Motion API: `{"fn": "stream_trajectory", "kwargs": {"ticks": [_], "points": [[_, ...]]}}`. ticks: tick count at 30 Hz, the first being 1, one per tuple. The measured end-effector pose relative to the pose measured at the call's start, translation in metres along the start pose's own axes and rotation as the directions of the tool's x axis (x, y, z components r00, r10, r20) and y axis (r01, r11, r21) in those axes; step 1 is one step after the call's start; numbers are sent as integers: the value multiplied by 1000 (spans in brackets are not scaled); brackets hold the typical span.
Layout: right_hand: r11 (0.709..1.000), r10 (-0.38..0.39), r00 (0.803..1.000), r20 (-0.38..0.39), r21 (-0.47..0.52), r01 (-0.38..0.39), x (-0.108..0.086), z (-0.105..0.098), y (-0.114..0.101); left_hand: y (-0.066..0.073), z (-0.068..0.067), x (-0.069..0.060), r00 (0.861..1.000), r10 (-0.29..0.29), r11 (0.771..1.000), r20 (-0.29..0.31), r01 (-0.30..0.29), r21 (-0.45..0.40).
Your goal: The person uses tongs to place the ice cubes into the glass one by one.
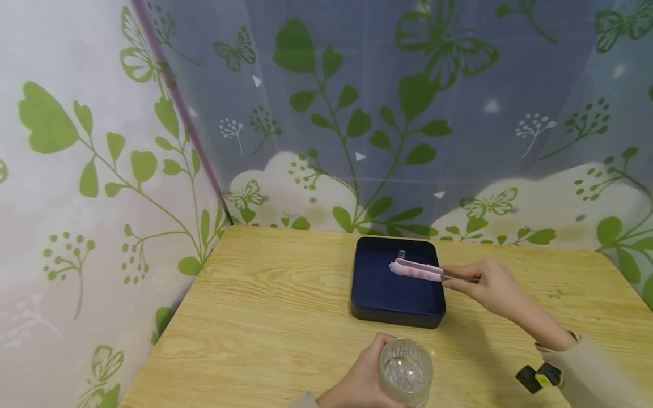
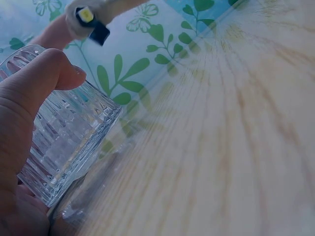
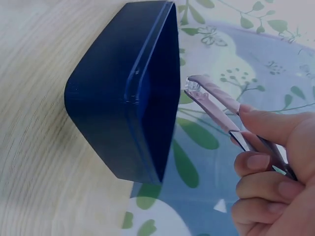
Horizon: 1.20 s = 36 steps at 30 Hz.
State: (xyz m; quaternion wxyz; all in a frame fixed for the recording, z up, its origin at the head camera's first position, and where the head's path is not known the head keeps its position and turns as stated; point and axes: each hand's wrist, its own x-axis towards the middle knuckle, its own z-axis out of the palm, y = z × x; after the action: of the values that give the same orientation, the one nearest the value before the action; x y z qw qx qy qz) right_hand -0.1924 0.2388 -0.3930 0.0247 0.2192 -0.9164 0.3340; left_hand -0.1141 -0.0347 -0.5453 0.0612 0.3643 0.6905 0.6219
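Observation:
My right hand holds small tongs with pink-covered arms above a dark blue square box. In the right wrist view the tips of the tongs pinch a small clear cube, just outside the box's rim as seen from there. Another clear piece shows inside the box near its back wall in the head view. My left hand grips a ribbed clear glass from its left side, thumb across the wall in the left wrist view. Several clear cubes lie in the glass.
The box stands near the back edge of a light wooden table. Behind it hangs a blue cloth printed with leaves and butterflies. A paler printed cloth hangs on the left. A dark strap piece is at the right sleeve.

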Motion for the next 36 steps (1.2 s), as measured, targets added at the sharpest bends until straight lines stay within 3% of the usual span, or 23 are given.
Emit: {"fn": "stream_trajectory", "kwargs": {"ticks": [8,13,17,22,25,31,36], "points": [[997,-7,1000,27,80,5,-50,-18,-13,0,1,-2,1000,11,1000,5,-11,6],[992,-59,998,11,113,57,-81,-18,-18,-1,2,-3,1000,3,1000,9,-3,-13],[977,-160,987,1,140,158,-97,-13,-23,0,2,-3,1000,-14,1000,-1,14,-4],[950,-277,961,0,151,274,-109,-3,-23,4,4,0,996,-93,993,-12,92,-74],[943,-291,956,26,174,282,-114,4,-20,5,4,0,994,-106,989,-13,104,-105],[942,-239,963,122,269,200,-121,13,-17,7,4,-2,998,-69,986,-9,67,-151],[946,-221,963,151,274,174,-121,16,-18,10,4,-1,992,-125,979,-7,122,-164]]}}
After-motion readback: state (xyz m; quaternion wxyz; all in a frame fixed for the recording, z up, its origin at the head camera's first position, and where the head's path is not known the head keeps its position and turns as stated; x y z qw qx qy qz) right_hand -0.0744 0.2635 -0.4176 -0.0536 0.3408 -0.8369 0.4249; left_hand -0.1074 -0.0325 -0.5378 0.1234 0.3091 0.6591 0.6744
